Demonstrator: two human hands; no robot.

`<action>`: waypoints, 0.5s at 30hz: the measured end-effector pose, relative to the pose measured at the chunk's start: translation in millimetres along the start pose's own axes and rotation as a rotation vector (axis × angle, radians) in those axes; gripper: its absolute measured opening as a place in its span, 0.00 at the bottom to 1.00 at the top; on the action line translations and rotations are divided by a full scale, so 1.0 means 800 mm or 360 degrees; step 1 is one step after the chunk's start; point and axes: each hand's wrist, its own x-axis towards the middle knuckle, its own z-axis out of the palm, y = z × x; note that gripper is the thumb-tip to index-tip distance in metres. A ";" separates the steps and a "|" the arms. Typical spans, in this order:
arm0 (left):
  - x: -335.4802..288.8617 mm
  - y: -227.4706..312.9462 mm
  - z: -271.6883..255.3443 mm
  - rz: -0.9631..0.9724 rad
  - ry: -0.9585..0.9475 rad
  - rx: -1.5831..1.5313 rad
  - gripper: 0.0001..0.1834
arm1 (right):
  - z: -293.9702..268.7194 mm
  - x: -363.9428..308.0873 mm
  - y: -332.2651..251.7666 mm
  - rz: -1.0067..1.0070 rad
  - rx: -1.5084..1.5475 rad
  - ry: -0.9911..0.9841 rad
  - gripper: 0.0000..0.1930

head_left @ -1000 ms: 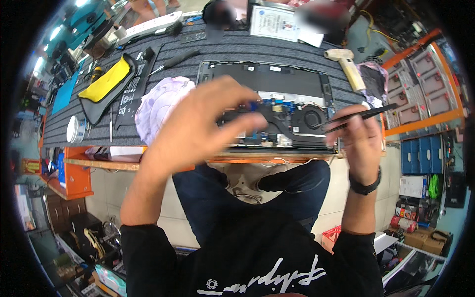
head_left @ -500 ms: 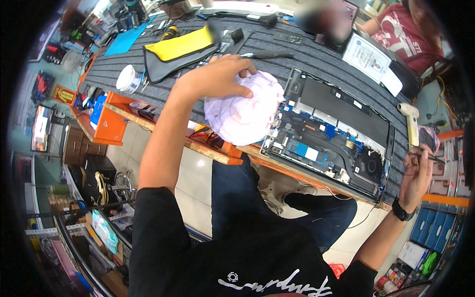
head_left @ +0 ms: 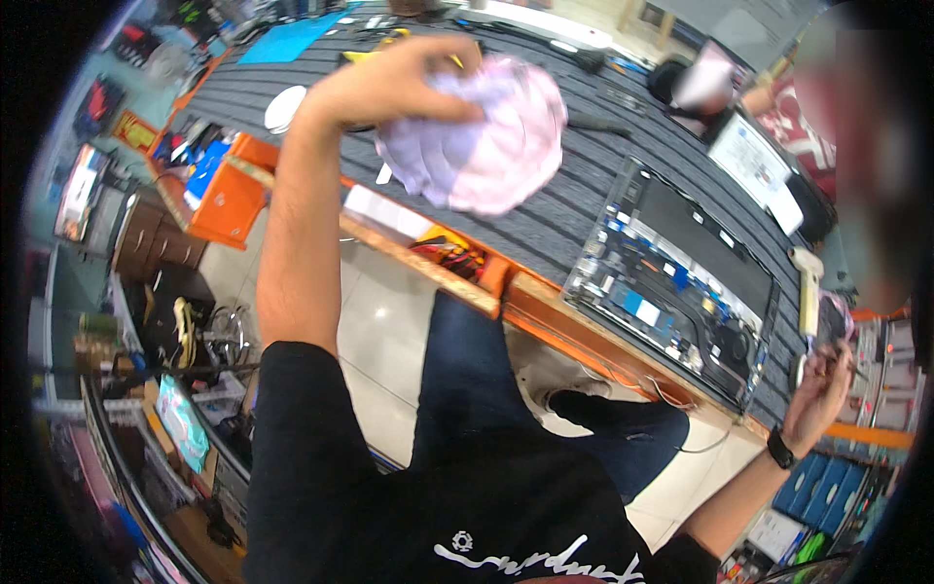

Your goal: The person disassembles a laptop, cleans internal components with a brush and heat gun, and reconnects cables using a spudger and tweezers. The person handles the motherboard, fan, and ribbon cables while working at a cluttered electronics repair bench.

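two knees (head_left: 469, 326) are by the table (head_left: 587, 185). at its right end, the right hand (head_left: 817, 394) has bent fingers; i can't tell if it grips anything. an opened laptop (head_left: 681, 287) lies near the front edge. left of it, the left hand (head_left: 389, 90) grips a pink and purple cloth (head_left: 516, 146). farther back is white paper (head_left: 747, 159).

black short-sleeved shirt (head_left: 409, 496) | white chest script (head_left: 545, 563) | dark blue trousers (head_left: 477, 389) | black wristband (head_left: 779, 449)
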 end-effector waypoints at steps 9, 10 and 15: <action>-0.228 -0.284 -0.201 -0.0391 0.1992 -0.1427 0.31 | -0.078 0.000 0.033 0.0118 0.0011 0.0005 0.24; -0.244 -0.307 -0.202 -0.0415 0.1986 -0.1536 0.29 | -0.075 0.001 0.037 0.0128 0.0034 -0.0028 0.24; -0.245 -0.398 -0.157 -0.0440 0.2432 -0.1778 0.23 | -0.040 0.004 0.018 0.0091 -0.0048 0.0026 0.23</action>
